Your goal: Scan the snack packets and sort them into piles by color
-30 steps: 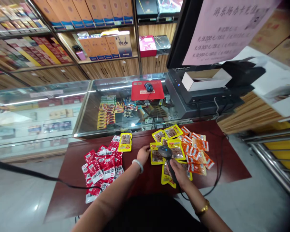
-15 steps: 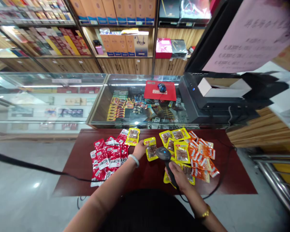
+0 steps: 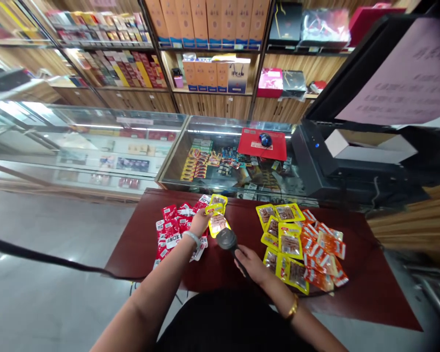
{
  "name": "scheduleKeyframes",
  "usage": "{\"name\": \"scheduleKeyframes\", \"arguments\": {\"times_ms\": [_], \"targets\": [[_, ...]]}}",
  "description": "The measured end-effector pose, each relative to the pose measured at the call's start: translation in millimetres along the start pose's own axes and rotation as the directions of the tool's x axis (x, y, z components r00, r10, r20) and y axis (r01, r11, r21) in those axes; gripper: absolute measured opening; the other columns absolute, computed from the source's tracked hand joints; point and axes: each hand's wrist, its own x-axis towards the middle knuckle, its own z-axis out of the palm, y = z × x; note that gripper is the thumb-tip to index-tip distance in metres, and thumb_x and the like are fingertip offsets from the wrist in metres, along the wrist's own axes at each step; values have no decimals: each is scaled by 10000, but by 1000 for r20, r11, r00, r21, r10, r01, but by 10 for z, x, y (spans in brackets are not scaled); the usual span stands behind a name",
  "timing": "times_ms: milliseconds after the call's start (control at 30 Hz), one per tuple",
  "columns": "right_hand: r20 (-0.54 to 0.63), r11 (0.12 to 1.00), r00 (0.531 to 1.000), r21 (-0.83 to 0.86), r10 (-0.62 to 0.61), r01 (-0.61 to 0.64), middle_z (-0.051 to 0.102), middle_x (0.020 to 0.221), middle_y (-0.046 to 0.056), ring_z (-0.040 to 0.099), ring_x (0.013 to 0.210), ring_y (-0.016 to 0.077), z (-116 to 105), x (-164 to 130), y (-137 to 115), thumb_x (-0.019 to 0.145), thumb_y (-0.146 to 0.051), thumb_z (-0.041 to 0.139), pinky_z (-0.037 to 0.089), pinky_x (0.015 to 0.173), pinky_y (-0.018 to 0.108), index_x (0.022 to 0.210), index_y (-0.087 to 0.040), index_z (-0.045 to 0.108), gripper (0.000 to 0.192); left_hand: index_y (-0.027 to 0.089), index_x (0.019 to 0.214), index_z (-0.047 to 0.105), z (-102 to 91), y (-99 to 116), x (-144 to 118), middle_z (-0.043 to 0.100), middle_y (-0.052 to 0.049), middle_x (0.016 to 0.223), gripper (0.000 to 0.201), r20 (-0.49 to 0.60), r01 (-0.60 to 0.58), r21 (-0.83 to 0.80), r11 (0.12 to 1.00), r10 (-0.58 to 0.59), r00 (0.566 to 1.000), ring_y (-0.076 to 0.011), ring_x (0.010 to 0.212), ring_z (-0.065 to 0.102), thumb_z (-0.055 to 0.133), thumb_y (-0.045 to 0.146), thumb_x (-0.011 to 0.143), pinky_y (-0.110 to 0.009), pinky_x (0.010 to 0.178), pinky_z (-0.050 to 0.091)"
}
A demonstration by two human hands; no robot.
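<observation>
My right hand (image 3: 250, 262) grips the handle of a black barcode scanner (image 3: 227, 240), whose head points at a yellow snack packet (image 3: 218, 224). My left hand (image 3: 200, 222) holds that packet by its left edge, just above the dark red table (image 3: 355, 288). A second yellow packet (image 3: 219, 200) lies just behind it. Left of my left hand lies a heap of red packets (image 3: 172, 231). To the right are a group of yellow packets (image 3: 283, 234) and a pile of orange packets (image 3: 324, 254).
A glass display counter (image 3: 190, 146) stands behind the table, with a red mouse pad (image 3: 261, 146) and a mouse (image 3: 265, 140) on it. At right are a black monitor and register unit (image 3: 352, 166). A black cable (image 3: 40, 256) crosses the floor at left. Shelves of boxes line the back wall.
My left hand carried a yellow packet from the right-hand group leftward to beside the red heap. The scanner and my right hand followed to the left. The camera view also shifted left.
</observation>
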Motion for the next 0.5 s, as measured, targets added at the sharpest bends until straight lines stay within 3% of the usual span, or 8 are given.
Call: {"name": "scheduleKeyframes", "arguments": {"times_ms": [100,167,233,300,367,433,500], "targets": [[-33,1000,999,-7,-17,16,466,507,-85,353,363,63,-15,-40,-13,774,-688,577,266,341,182,985,-186,593,545,142,1017,635,-168,43,131,709,-96,904,270,-38,-42,124,991,47,998,-211,845,655,617,308,805,-322,798,493],[-70,1000,997,11,-16,17,465,503,-89,353,358,64,-66,-82,1,766,-694,577,270,340,182,989,-191,589,551,133,1111,586,-238,102,195,685,-119,997,340,-161,-41,255,966,84,983,-233,924,637,594,303,816,-350,843,481],[-125,999,992,38,-4,8,480,515,-90,361,356,64,-144,-130,35,759,-697,579,282,340,182,987,-199,576,548,131,1190,534,-215,177,210,641,-145,1107,416,-290,-85,401,912,214,933,-265,1065,582,591,286,809,-391,929,446],[-186,998,983,69,15,-2,491,527,-89,372,358,65,-239,-182,81,757,-703,575,290,342,180,941,-209,557,527,139,1216,521,-63,252,167,599,-155,1184,431,-305,-174,509,843,367,879,-281,1185,502,583,267,809,-415,1015,390],[-240,995,970,104,26,-1,489,527,-89,375,360,66,-342,-242,124,758,-711,566,288,343,180,856,-219,523,503,148,1175,558,219,306,83,603,-145,1180,379,-183,-269,541,797,424,887,-276,1198,490,580,259,814,-412,1043,369],[-287,991,958,131,18,20,477,514,-89,370,362,69,-445,-309,160,761,-716,558,288,350,187,789,-226,488,496,150,1098,610,595,326,-21,644,-128,1111,305,20,-332,491,805,371,928,-255,1104,558,596,251,810,-386,1003,407],[-342,988,940,149,6,48,469,505,-82,372,375,74,-546,-379,193,755,-720,563,294,367,198,741,-226,470,503,152,1036,647,1006,316,-131,683,-107,1042,248,240,-354,382,853,279,930,-218,981,618,612,228,803,-343,934,450]]}}
